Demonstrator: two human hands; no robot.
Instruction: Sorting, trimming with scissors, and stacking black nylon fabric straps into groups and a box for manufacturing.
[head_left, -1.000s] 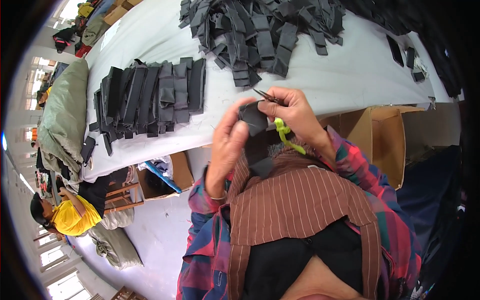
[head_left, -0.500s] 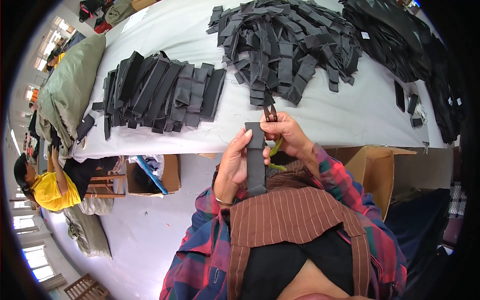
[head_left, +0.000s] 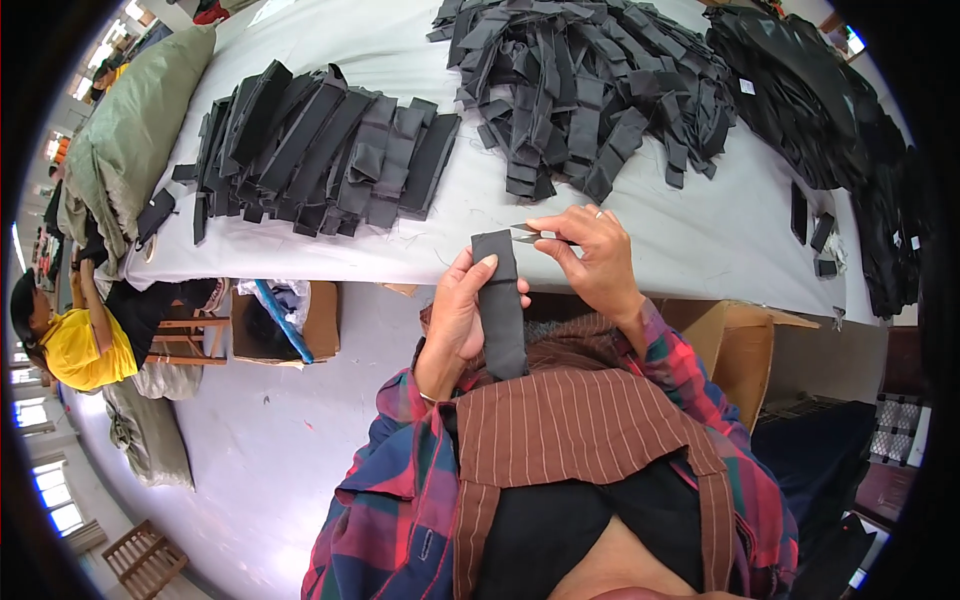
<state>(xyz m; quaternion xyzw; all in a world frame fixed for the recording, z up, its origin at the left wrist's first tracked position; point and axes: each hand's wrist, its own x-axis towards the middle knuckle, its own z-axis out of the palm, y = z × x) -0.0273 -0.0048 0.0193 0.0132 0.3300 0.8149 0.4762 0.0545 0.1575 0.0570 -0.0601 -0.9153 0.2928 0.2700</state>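
Near the table (head_left: 400, 256) hangs a flat charcoal strip (head_left: 503, 318).

The view is taken from the head of the person and looks steeply down and forward. The striped apron (head_left: 585, 430) is very close, in the near middle. A little farther are the left hand (head_left: 455, 318) and the right hand (head_left: 600, 252), and behind them the white bench (head_left: 690, 245) extends to the far side. The fisheye lens is wide, so it includes the floor (head_left: 270, 440) at left and a carton (head_left: 745, 355) at right; toward the dark rim, straight edges become curved.
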